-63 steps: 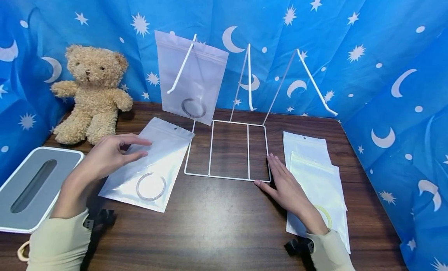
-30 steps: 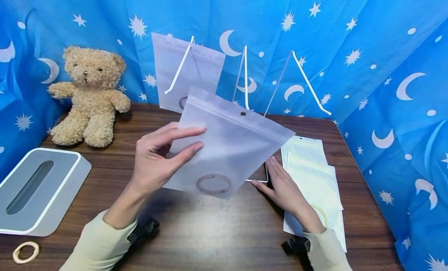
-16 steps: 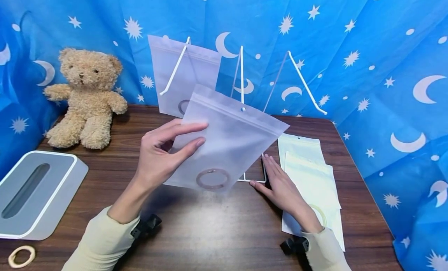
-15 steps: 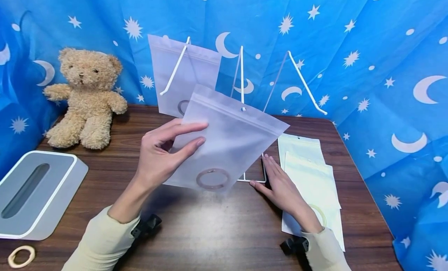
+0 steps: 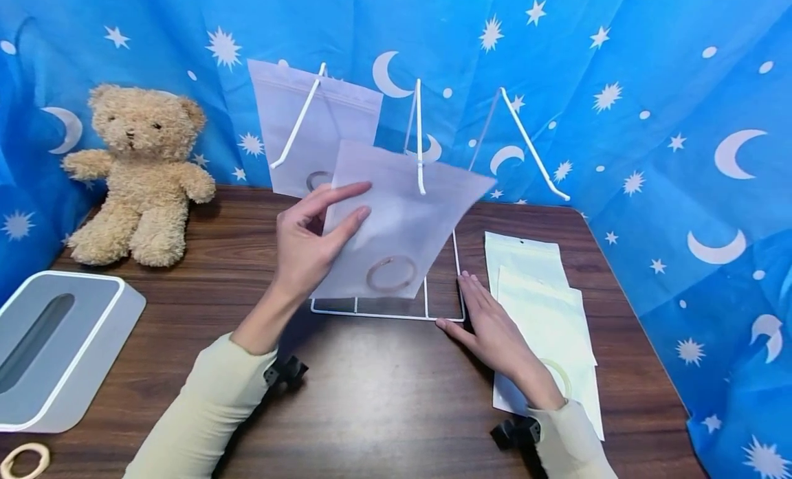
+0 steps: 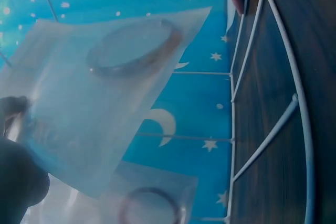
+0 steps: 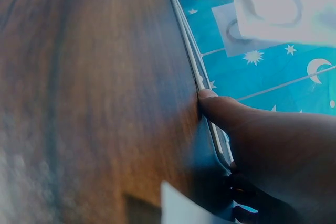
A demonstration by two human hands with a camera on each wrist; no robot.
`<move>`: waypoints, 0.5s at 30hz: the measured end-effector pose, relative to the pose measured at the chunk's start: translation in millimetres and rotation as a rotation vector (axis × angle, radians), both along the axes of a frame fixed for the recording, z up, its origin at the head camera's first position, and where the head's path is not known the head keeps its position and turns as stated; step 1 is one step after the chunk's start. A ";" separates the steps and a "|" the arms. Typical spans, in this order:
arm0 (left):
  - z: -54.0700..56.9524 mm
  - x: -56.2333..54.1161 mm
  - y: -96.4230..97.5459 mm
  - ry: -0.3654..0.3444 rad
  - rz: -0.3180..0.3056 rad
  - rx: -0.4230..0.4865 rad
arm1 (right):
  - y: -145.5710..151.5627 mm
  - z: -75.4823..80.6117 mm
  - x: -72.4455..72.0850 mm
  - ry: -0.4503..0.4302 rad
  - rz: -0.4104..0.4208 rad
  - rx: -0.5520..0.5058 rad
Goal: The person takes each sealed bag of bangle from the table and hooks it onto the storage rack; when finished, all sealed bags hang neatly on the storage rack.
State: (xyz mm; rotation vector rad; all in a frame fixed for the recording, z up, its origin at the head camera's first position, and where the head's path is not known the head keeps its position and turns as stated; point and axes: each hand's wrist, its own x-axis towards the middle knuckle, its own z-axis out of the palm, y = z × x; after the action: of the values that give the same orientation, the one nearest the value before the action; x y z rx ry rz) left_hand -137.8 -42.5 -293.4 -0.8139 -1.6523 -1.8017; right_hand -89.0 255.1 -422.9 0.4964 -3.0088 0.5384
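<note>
My left hand [image 5: 306, 242] pinches the left edge of a frosted zip bag [image 5: 402, 211] between thumb and fingers. A thin brownish bangle [image 5: 369, 277] shows through the bag's lower part; the left wrist view has the same bag [image 6: 89, 114] close up. The bag's top strip meets the middle hook [image 5: 419, 128] of a white wire display rack [image 5: 383, 317], and the hook's tip stands out in front of the bag. My right hand [image 5: 498, 338] rests with straight fingers on the rack's front right corner; in the right wrist view its thumb [image 7: 226, 109] presses the base wire.
A second bag [image 5: 291, 121] with a bangle hangs on the left hook. Stacked bags [image 5: 538, 321] lie right of the rack, the top one with a yellow-green bangle. A teddy bear [image 5: 136, 176], a tissue box [image 5: 117, 328] and a pale ring [image 5: 43, 458] stand or lie left.
My left hand has picked up the bag from the table left of the rack and carried it right, then away from me onto the middle hook. The right hand stays on the rack's corner.
</note>
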 end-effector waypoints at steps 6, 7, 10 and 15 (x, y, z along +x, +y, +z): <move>-6.3 -27.4 15.9 -0.037 0.060 0.089 | -0.4 -2.7 1.3 0.017 0.002 0.005; -6.4 -31.3 18.1 -0.042 0.068 0.094 | -0.5 -2.8 1.7 0.019 0.001 0.005; -5.1 -41.7 23.8 -0.049 0.091 0.108 | -0.8 -2.7 2.5 0.021 -0.005 0.007; -5.6 -54.9 29.0 -0.010 0.103 0.129 | -1.4 -1.6 2.7 0.019 -0.013 0.020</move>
State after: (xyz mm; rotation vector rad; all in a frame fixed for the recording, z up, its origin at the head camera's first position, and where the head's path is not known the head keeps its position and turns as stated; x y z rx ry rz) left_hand -192.7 -13.5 -298.9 -0.6520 -1.5375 -1.8217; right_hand -86.2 253.8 -424.5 0.4799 -3.0003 0.5005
